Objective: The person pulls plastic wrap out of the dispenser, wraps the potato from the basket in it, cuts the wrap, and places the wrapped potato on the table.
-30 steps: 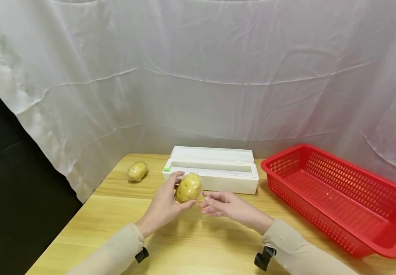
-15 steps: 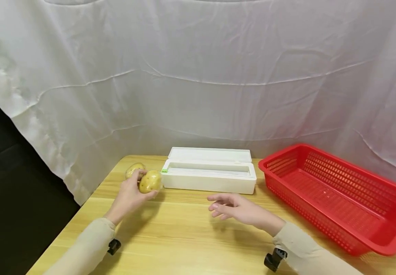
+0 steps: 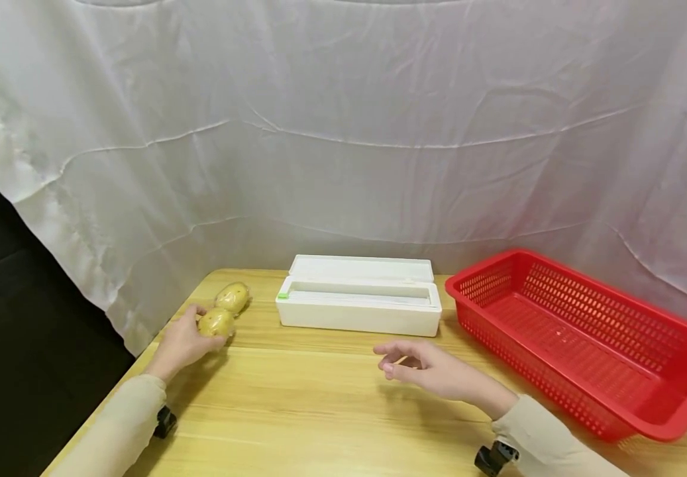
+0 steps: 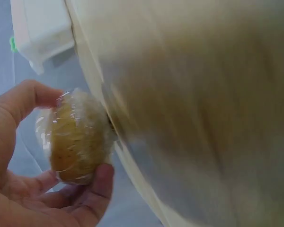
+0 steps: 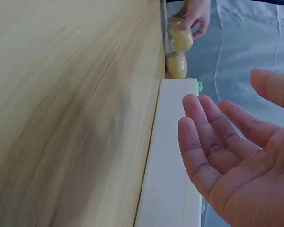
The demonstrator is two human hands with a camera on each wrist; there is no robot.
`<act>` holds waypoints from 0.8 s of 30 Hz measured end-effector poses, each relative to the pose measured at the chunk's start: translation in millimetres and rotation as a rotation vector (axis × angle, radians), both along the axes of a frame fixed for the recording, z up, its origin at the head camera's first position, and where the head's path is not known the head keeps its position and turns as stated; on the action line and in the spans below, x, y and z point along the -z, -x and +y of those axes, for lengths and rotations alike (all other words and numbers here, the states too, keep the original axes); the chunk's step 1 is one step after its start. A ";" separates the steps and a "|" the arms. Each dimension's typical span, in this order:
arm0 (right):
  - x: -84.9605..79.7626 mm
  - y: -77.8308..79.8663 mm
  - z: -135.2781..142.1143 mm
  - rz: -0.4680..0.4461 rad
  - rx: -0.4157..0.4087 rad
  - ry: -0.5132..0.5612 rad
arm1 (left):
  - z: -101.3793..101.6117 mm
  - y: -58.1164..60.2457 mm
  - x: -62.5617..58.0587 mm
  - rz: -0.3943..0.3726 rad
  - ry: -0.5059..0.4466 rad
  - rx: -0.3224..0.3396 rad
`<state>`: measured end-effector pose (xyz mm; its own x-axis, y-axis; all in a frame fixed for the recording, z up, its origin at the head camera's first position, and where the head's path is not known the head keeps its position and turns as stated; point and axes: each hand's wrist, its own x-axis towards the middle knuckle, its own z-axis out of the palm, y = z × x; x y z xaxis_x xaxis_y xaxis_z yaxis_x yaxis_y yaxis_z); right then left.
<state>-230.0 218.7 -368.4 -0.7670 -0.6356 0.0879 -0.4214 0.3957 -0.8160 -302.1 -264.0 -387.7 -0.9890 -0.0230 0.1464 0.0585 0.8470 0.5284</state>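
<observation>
My left hand (image 3: 183, 344) grips a yellow potato (image 3: 216, 322) wrapped in clear plastic film, near the table's left edge. In the left wrist view, thumb and fingers curl round the wrapped potato (image 4: 78, 142), and the film shows creases and shine. Just behind it lies a second wrapped potato (image 3: 232, 298) on the wood, overlapped by the held one in the head view. My right hand (image 3: 438, 371) hovers over the middle right of the table, fingers loosely bent and holding nothing. The right wrist view shows its palm (image 5: 255, 189) with the fingers spread.
A long white box (image 3: 358, 315) with its lid raised stands at the back of the wooden table (image 3: 307, 404); a green tab sits at its left end. To the right is a red perforated plastic basket (image 3: 534, 358). A pale curtain (image 3: 343, 179) hangs behind.
My left hand has carried the wrapped potato from the middle, in front of the white box, left to beside the other potato. The right hand has drawn away slightly to the right.
</observation>
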 end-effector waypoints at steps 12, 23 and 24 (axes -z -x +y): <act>0.8 -6.1 15.4 0.010 0.036 0.016 | -18.9 8.6 -7.3 -0.107 0.010 0.015; 1.7 -7.5 19.6 0.004 0.049 0.028 | -29.3 7.9 -6.5 -0.166 -0.046 0.066; 1.3 -7.8 20.1 0.013 0.050 0.024 | -30.7 7.3 -5.7 -0.175 -0.057 0.070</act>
<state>-222.2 238.9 -369.7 -0.7966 -0.5939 0.1131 -0.4124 0.3970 -0.8200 -309.3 -294.6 -382.0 -0.9987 0.0429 -0.0273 0.0189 0.8124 0.5828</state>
